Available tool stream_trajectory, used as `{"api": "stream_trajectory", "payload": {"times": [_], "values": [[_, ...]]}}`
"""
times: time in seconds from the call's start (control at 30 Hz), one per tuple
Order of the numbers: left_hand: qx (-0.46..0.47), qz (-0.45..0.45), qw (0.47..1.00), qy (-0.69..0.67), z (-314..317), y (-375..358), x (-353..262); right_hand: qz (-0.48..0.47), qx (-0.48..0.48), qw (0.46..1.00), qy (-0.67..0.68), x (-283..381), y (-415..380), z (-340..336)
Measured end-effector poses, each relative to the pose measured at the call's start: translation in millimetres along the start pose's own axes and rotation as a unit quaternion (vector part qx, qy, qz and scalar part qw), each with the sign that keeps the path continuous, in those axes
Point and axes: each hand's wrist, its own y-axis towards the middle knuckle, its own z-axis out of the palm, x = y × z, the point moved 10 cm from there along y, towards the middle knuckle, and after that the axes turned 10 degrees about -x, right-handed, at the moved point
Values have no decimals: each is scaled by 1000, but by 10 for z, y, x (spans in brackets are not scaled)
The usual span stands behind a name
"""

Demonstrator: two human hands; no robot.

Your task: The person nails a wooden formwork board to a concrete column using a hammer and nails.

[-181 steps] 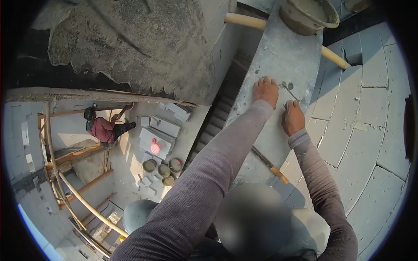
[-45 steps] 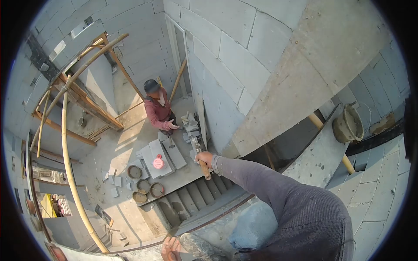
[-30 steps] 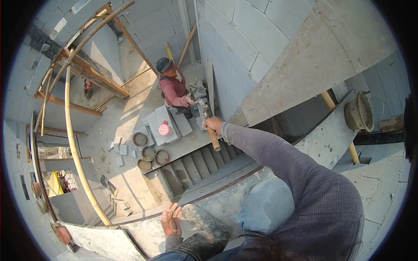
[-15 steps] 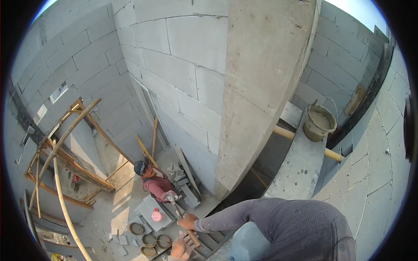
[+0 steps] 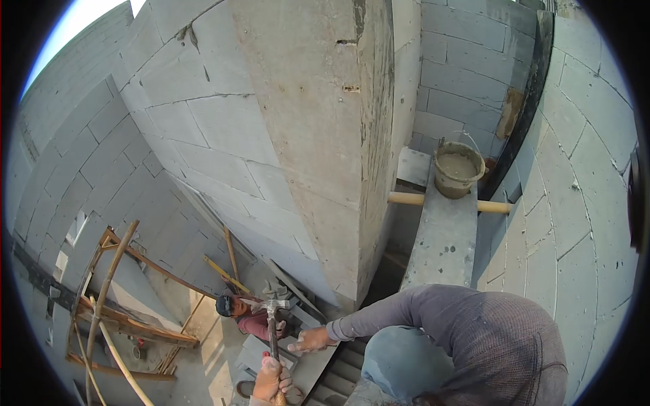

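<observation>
My left hand (image 5: 268, 380), at the bottom of the head view, is closed round the wooden handle of a hammer (image 5: 273, 306). The hammer stands upright with its metal head at the top, and the lower handle is partly hidden by my fingers. Just right of the handle is my right hand (image 5: 311, 339), its fingers apart and nothing in them, at the end of a grey sleeve (image 5: 379, 312). Below, behind the hammer, a co-worker in a cap and a dark red top (image 5: 254, 325) looks up, one hand close behind the handle.
A mortar bucket (image 5: 458, 169) stands on a spattered plank (image 5: 440, 247) resting on a bamboo pole (image 5: 494, 206). A concrete column (image 5: 311, 135) rises ahead, with block walls (image 5: 575, 169) around. Bamboo poles and a wooden frame (image 5: 128, 318) stand lower left.
My right hand has let go of the hammer. My left hand now holds it upright, head raised. The co-worker's hand has dropped away from its upper end. The view has swung right.
</observation>
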Motion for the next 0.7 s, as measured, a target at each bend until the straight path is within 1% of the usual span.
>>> {"api": "stream_trajectory", "payload": {"times": [0.03,0.07,0.1,0.13,0.17,0.2,0.23,0.27,0.3,0.33,0.37,0.4,0.43,0.47,0.53,0.57,0.63,0.67,0.7], "values": [[-6,-7,1000,-5,274,-179,-177,23,-37,998,-33,-51,-131,-209],[-101,-3,992,81,490,-371,-448,45,-73,994,-65,-75,-331,-405],[-193,0,966,172,650,-590,-709,93,-84,986,-107,-13,-686,-662],[-199,-5,964,178,862,-781,-884,63,-187,970,-142,-92,-908,-986],[-207,-5,965,163,1127,-971,-1084,73,-264,955,-116,-719,-910,-1280],[-215,-4,965,149,1403,-1146,-1278,187,-249,944,-111,-668,-1465,-1513],[-222,-1,966,134,1682,-1324,-1453,275,-292,913,-78,-579,-2048,-1714],[-228,3,967,117,1959,-1491,-1600,330,-358,872,-57,-505,-2630,-1890],[-236,6,966,103,2221,-1669,-1746,375,-389,842,-1,-438,-3176,-1938],[-240,8,967,88,2484,-1813,-1878,443,-404,798,66,-408,-3717,-1900],[-244,10,967,71,2730,-1943,-1976,450,-459,747,167,-480,-4143,-1846],[-248,13,967,50,2972,-2068,-2030,474,-481,699,233,-484,-4558,-1738],[-250,16,968,27,3195,-2169,-2068,464,-484,704,236,-77,-4979,-1660],[-253,17,967,3,3412,-2280,-2064,455,-485,707,239,521,-5464,-1547],[-262,17,963,-55,3750,-2537,-1931,439,-495,693,286,605,-5939,-1318],[-270,15,959,-88,3867,-2705,-1801,447,-489,694,281,711,-6178,-1156],[-281,14,946,-159,4033,-2950,-1488,418,-471,644,435,967,-6535,-843],[-288,13,938,-193,4070,-3083,-1316,427,-466,645,429,1070,-6705,-763],[-292,13,930,-224,4093,-3159,-1193,410,-449,641,468,1281,-6787,-699]]}}
